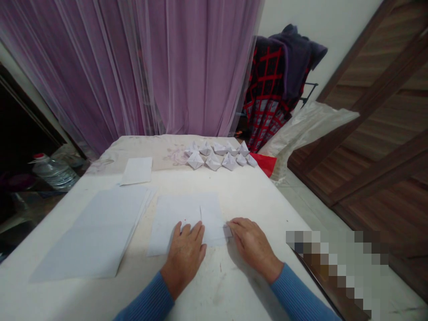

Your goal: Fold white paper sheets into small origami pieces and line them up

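Soft light, faint shadow by the right hand [254, 247], warped edges.

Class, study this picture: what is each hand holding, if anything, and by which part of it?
The left hand lies flat on a folded white paper sheet, with no grip shown. The right hand touches the sheet's right corner; whether it grips there cannot be told.

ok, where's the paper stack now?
In the head view, the paper stack lies on the left of the white table, just left of the folded sheet under the left hand, nearer the camera than the loose single sheet.
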The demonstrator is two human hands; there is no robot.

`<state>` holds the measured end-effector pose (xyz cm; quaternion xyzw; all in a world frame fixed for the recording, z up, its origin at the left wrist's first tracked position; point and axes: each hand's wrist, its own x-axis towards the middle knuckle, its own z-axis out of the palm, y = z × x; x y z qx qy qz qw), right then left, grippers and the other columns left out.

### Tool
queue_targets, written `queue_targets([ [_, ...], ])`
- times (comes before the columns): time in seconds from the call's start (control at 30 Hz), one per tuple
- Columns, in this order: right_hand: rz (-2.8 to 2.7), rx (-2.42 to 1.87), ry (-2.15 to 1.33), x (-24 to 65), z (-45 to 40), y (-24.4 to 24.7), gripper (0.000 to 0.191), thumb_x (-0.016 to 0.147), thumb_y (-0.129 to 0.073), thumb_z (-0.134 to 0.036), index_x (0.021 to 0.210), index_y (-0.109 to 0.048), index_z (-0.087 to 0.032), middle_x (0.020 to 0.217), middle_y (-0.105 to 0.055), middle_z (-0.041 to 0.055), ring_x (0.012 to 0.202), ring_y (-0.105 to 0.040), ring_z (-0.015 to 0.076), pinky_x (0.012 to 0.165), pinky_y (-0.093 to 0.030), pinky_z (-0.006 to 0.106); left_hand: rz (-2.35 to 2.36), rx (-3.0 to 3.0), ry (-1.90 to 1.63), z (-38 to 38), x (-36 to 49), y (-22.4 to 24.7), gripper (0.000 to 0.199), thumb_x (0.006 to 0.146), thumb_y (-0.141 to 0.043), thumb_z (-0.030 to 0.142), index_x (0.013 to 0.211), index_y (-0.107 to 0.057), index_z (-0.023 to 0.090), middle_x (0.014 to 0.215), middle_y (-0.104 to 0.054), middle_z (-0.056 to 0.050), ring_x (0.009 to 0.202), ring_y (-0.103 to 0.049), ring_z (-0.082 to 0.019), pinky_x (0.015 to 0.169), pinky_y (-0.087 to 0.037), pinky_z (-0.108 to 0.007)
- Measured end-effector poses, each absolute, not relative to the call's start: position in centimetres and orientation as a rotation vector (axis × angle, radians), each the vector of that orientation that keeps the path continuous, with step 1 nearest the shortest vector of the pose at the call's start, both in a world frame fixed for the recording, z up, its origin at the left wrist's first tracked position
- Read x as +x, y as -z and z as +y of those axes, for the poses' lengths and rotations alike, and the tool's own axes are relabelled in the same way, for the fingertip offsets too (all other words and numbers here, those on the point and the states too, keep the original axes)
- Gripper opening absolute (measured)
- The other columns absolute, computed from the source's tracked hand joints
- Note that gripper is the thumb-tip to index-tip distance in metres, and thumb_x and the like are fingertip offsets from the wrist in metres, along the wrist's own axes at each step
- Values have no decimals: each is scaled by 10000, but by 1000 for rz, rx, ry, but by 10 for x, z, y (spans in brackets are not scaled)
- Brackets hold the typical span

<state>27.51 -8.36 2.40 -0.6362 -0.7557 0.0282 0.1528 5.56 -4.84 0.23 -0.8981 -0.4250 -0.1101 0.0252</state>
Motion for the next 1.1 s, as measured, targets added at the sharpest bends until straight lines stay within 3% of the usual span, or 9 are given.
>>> queue_targets([
  [0.13, -2263, -1542, -131, 252, -48, -31, 464, 840, -431, -36, 1220, -629, -213, 1106, -639, 62, 1014, -554, 181, 915, -444, 286, -1332, -2776, 328, -49, 57, -4, 384, 917, -480, 318, 1280, -573, 236, 1341, -590, -47, 1110, -548, -265, 1069, -308, -516],
  [0.37, -2400, -1741, -147, 217, -7, -24, 387, 887, -518, -199, 1249, -594, -315, 1047, -604, 34, 895, -545, 177, 733, -427, 246, -1387, -2771, 272, -51, 60, -8, 420, 914, -481, 321, 1309, -558, 199, 1347, -585, -63, 1117, -542, -278, 1050, -334, -504],
  [0.5, -2434, -1813, -106, 213, -6, -24, 296, 896, -505, -216, 1157, -631, -280, 1037, -590, 46, 918, -529, 194, 722, -402, 256, -1418, -2790, 258, -51, 61, -10, 440, 906, -506, 334, 1322, -544, 195, 1341, -590, -55, 1120, -542, -274, 1053, -339, -498],
  [0.8, -2348, -1900, -102, 206, -5, -20, 320, 878, -508, -168, 1175, -611, -226, 1049, -598, 72, 916, -534, 205, 736, -410, 277, -1407, -2772, 260, -53, 61, -8, 437, 903, -522, 352, 1303, -564, 180, 1341, -588, -67, 1131, -535, -279, 1050, -337, -493],
  [1.1, -2342, -1598, 38, 221, -13, -1, 384, 874, -546, -119, 1242, -598, -214, 1036, -621, 69, 913, -539, 196, 791, -445, 281, -1384, -2778, 294, -52, 61, -6, 447, 914, -493, 333, 1325, -540, 164, 1339, -585, -70, 1125, -532, -287, 1038, -357, -496],
])
